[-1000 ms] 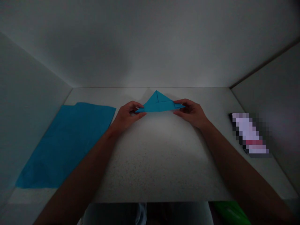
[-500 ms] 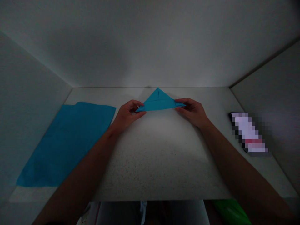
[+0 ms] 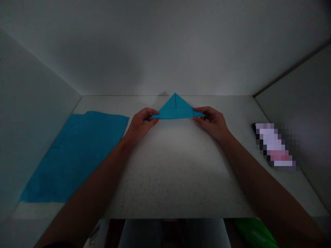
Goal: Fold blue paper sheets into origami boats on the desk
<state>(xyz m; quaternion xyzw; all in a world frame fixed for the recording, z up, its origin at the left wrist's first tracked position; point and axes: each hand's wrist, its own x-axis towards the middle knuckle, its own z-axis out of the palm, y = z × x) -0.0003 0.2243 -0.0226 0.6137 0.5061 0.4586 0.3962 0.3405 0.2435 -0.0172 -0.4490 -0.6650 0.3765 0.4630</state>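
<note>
A folded blue paper [image 3: 176, 107], shaped like a triangle above a straight band, is held near the back of the pale table [image 3: 165, 179]. Its tip points toward the wall, and a dark crease or seam runs down from the tip. My left hand [image 3: 141, 122] pinches its left corner between thumb and fingers. At the right corner, my right hand [image 3: 212, 122] grips it the same way. Left of my left forearm lies a larger flat blue sheet [image 3: 77, 155], partly covered by that arm.
A blurred-out object like a phone [image 3: 275, 146] lies on the table's right side. Walls [image 3: 165, 51] enclose the table at the back and both sides. Below the front edge, something green [image 3: 254, 232] shows at the lower right.
The folded paper has risen slightly and its tip stands a little higher against the wall. Both hands keep their hold on its corners. The view has shifted slightly.
</note>
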